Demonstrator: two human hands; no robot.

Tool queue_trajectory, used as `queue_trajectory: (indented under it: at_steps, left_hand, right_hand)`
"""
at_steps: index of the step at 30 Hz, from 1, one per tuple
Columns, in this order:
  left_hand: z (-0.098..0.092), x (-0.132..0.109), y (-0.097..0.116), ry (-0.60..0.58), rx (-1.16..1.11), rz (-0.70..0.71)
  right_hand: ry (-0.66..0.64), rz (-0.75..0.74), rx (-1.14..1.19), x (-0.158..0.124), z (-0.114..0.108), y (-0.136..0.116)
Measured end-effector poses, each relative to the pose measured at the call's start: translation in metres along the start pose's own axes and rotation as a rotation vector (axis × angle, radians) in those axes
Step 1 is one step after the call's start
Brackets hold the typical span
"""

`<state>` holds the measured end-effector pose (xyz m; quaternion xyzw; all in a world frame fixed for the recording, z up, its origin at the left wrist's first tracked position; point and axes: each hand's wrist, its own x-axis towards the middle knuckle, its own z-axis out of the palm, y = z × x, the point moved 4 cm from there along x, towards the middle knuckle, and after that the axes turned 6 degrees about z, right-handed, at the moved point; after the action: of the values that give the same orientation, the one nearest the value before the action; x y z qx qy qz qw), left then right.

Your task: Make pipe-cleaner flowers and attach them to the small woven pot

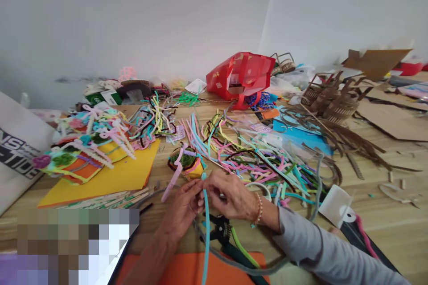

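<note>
tabletop (401, 231): two hands (185, 201) (236, 193) pinch one blue strand (207, 231)

"NS", "-TIDE" on white bag (25, 142)

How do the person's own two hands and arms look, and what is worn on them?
Both hands are ungloved. The right hand has a beaded-looking bracelet at its wrist and a grey sleeve ending on the forearm. The left hand shows no bracelet or sleeve.
</note>
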<state>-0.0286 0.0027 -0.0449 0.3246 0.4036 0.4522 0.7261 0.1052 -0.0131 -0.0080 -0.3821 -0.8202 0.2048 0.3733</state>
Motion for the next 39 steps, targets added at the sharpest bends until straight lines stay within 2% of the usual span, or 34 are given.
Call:
queue_trajectory:
  at_steps: [2,4,8,16,24,28,34,39]
  left_hand:
    - [-0.001,0.000,-0.002,0.008,-0.112,-0.029]
    - [-0.003,0.001,-0.003,0.013,-0.168,-0.043]
    - [-0.004,0.004,-0.004,0.000,-0.165,-0.019]
    - [-0.008,0.007,-0.007,-0.003,-0.182,0.059]
    - [-0.008,0.005,-0.005,0.017,-0.146,0.026]
    - [-0.001,0.003,0.000,-0.049,0.022,0.121]
    - [0.000,0.000,0.005,-0.043,0.346,0.283]
    - [-0.002,-0.007,0.009,-0.002,0.821,0.572]
  right_hand:
    - [-0.065,-0.108,-0.176,-0.002,0.003,-0.003]
    - [-0.093,-0.150,-0.286,-0.004,0.004,-0.004]
    - [-0.089,-0.222,-0.357,-0.006,0.002,-0.005]
    - [-0.026,-0.291,-0.301,-0.004,0.000,-0.012]
    - [-0.038,-0.215,-0.164,-0.004,0.003,-0.008]
    - [0.036,-0.116,0.009,-0.002,0.002,-0.004]
    - [0.157,0.045,0.085,0.001,-0.004,-0.001]
    - [0.208,0.126,0.050,0.002,-0.003,0.009]
